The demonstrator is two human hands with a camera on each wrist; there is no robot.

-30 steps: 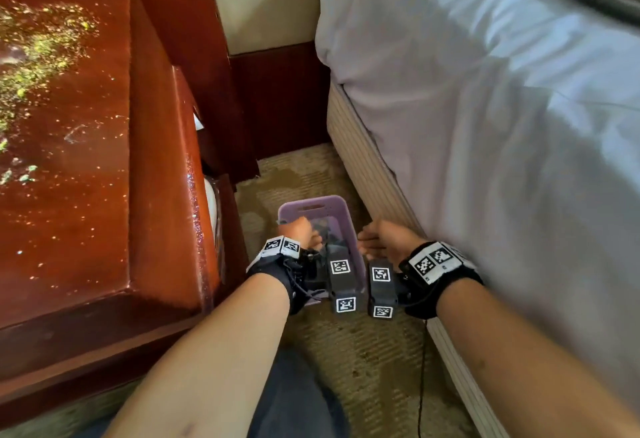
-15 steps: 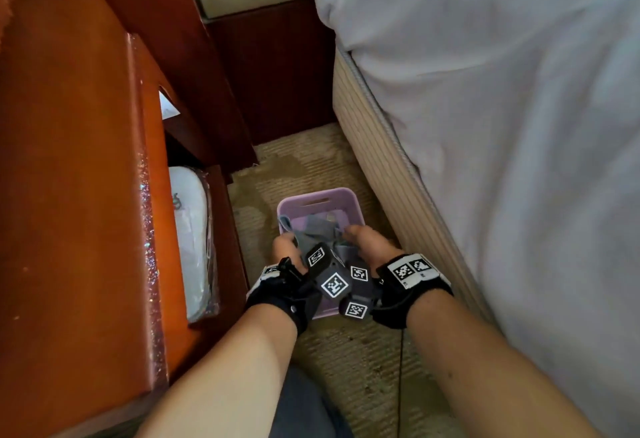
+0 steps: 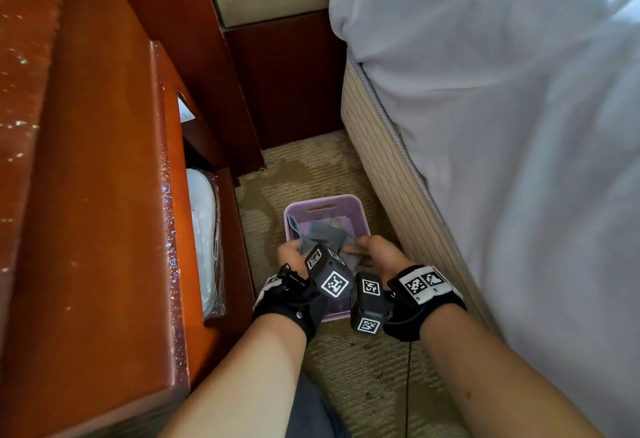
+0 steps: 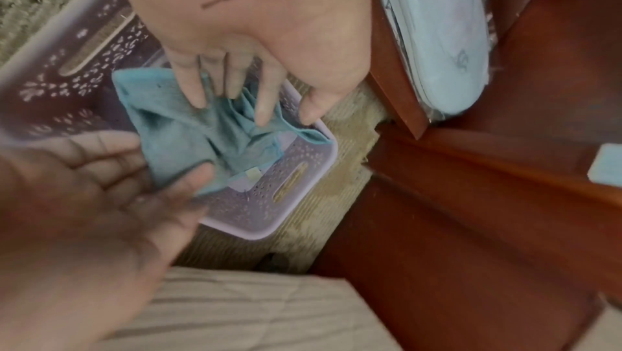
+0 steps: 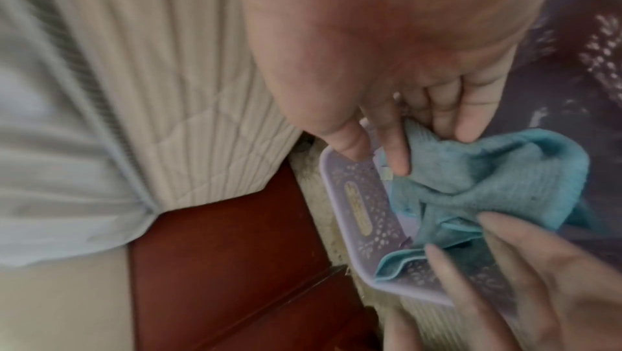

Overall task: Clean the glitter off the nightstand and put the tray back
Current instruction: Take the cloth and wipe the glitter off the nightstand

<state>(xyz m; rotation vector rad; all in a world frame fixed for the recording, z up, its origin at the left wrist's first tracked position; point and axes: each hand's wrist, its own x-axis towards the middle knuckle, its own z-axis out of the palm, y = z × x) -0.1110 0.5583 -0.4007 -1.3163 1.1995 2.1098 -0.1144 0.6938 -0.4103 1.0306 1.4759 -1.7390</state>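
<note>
Head view: my left hand (image 3: 290, 255) and right hand (image 3: 377, 253), a moment ago just reaching the perforated lilac plastic basket (image 3: 322, 203), now both pinch the crumpled blue microfibre cloth (image 3: 323, 232) between them, ready for wiping.

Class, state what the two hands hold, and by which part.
Both the left hand and right hand grip the blue cloth by its bunched folds, over the purple basket.
</note>
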